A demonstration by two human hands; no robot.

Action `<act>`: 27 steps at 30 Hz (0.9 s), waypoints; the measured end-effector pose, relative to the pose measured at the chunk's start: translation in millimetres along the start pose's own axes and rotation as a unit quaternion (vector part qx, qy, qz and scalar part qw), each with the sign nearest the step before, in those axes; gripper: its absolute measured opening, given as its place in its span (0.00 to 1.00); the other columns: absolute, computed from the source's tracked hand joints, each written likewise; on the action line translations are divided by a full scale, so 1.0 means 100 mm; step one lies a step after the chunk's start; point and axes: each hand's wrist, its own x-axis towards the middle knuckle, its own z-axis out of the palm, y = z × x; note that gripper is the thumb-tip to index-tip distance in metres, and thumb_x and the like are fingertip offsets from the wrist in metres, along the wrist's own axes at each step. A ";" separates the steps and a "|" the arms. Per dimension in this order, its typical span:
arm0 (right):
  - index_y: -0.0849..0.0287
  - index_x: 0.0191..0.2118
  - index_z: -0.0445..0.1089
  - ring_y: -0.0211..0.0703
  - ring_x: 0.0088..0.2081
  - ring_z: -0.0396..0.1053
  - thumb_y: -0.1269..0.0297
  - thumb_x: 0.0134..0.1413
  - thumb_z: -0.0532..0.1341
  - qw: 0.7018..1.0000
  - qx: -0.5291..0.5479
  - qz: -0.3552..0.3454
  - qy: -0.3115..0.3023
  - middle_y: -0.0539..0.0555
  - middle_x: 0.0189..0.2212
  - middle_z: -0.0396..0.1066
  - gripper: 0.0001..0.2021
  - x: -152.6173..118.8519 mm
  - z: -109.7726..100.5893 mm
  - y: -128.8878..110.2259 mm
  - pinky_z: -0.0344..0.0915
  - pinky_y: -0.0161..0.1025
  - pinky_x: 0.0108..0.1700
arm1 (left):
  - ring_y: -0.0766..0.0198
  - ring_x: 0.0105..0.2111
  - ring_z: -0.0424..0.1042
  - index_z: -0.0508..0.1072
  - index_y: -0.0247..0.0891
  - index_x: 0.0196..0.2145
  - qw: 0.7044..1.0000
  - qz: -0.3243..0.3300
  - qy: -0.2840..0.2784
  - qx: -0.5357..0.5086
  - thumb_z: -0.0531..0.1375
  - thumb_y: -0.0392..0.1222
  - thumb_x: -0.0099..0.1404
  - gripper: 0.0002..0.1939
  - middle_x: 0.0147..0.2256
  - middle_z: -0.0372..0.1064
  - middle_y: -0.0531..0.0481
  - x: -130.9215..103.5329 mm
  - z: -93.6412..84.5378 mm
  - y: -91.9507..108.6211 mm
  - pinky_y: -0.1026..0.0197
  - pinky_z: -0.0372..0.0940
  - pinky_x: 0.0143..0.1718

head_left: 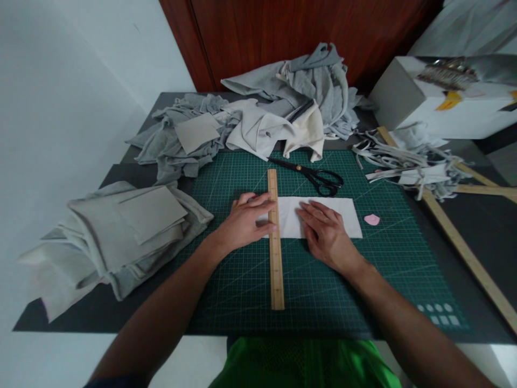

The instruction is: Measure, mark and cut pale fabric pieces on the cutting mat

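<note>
A wooden ruler (pixel 277 269) lies upright in the view, across a white strip of cloth (pixel 349 215) on the green cutting mat (pixel 226 291). My left hand (pixel 244 221) rests at the ruler's left side, its fingers and thumb spread and the tips pressing on the ruler and cloth. Flat on the cloth, right of the ruler, is my right hand (pixel 325 231) with fingers stretched out. Black-handled scissors (pixel 311 173) lie just beyond the cloth. A small pink piece, perhaps tailor's chalk (pixel 372 219), sits off the cloth's right end.
Grey folded cloth with card pieces (pixel 153 213) is stacked at the left. Heaps of grey fabric (pixel 323 81) and cream cloth (pixel 262 126) fill the back. At the right are tangled fabric strips (pixel 428 167), long wooden sticks (pixel 464 250) and a white box (pixel 404 102).
</note>
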 end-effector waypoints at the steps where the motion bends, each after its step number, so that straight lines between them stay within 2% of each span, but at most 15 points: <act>1: 0.55 0.65 0.70 0.60 0.66 0.65 0.69 0.67 0.56 1.000 0.002 0.001 -0.001 0.58 0.65 0.71 0.23 0.00 0.00 0.00 0.64 0.61 0.61 | 0.40 0.64 0.57 0.71 0.49 0.65 1.000 0.001 0.003 0.000 0.67 0.52 0.68 0.30 0.70 0.61 0.47 0.00 0.00 0.00 0.36 0.57 0.64; 20: 0.55 0.65 0.71 0.59 0.66 0.65 0.69 0.67 0.56 1.000 0.009 0.006 0.003 0.59 0.64 0.71 0.23 0.00 0.01 0.01 0.64 0.62 0.62 | 0.41 0.65 0.57 0.72 0.50 0.65 1.000 0.007 0.008 -0.003 0.67 0.51 0.68 0.29 0.70 0.61 0.48 0.00 0.02 -0.02 0.38 0.57 0.64; 27: 0.58 0.63 0.72 0.60 0.66 0.65 0.70 0.67 0.56 1.000 0.004 0.002 0.003 0.59 0.64 0.71 0.22 0.00 0.01 0.02 0.64 0.62 0.62 | 0.40 0.65 0.57 0.72 0.47 0.65 1.000 0.004 0.000 -0.004 0.67 0.51 0.68 0.30 0.71 0.60 0.46 0.00 0.01 0.00 0.37 0.56 0.65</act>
